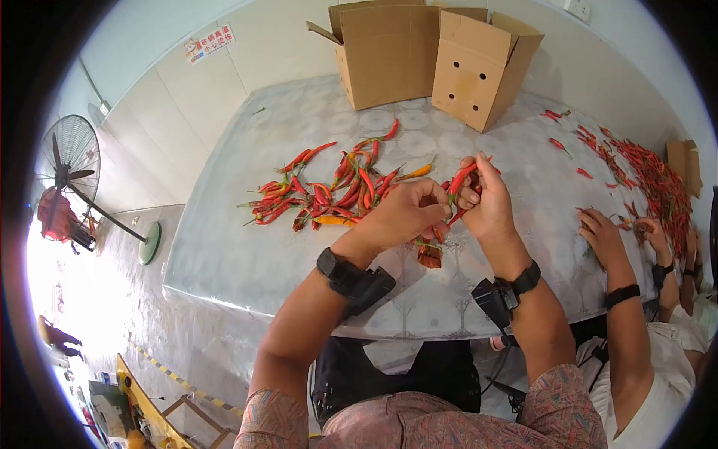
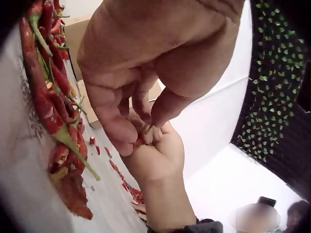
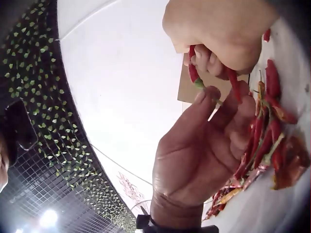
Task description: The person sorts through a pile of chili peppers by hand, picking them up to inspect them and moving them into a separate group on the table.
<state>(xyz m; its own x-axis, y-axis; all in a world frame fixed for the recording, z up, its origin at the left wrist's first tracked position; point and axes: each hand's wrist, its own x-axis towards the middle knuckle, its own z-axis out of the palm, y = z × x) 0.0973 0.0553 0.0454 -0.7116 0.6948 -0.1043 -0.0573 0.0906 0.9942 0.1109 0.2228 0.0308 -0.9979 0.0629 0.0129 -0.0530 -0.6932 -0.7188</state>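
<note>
My right hand (image 1: 490, 200) grips a red chili pepper (image 1: 461, 182), its green stem end turned toward my left hand (image 1: 400, 213). In the right wrist view a second red chili (image 3: 234, 83) sticks out below the curled fingers of that same hand. My left thumb and fingers pinch at the thin green stem (image 3: 216, 101) of the first chili. Just under and left of both hands lies a loose pile of red chilies (image 1: 348, 183), some orange, with green stems. A brown, shrivelled piece (image 1: 429, 256) lies at the near end of the pile.
Two cardboard boxes (image 1: 393, 56) (image 1: 479, 71) stand at the table's back against the wall. Another person's hand (image 1: 600, 236) works at the right, near a large heap of chilies (image 1: 658, 183). A standing fan (image 1: 71, 161) is on the floor at the left.
</note>
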